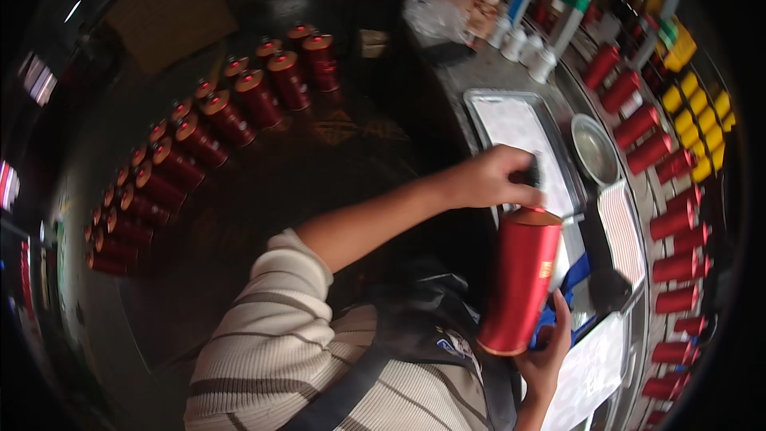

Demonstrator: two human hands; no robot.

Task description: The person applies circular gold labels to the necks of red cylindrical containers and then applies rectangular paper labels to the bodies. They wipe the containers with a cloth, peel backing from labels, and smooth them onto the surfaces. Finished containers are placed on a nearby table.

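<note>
Gripping a tall red canister [520, 279] from below, my right hand [547, 349] wraps its lower end, fingers curled round the far side, and holds it tilted in front of my chest, above the near edge of the table [487, 72]. My left hand [488, 179] is closed over a small dark thing [530, 171] just above the canister's top; I cannot tell what that thing is, nor whether it touches the canister. Beneath my left hand lies a flat metal tray [479, 108], and just beside it sits a round metal bowl [597, 148]. Beyond the bowl a row of red canisters [654, 152] lies on its side along the table's far edge, with yellow ones [698, 112] farther out. On the floor to my left stand two curved rows of more red canisters [199, 144], upright.
</note>
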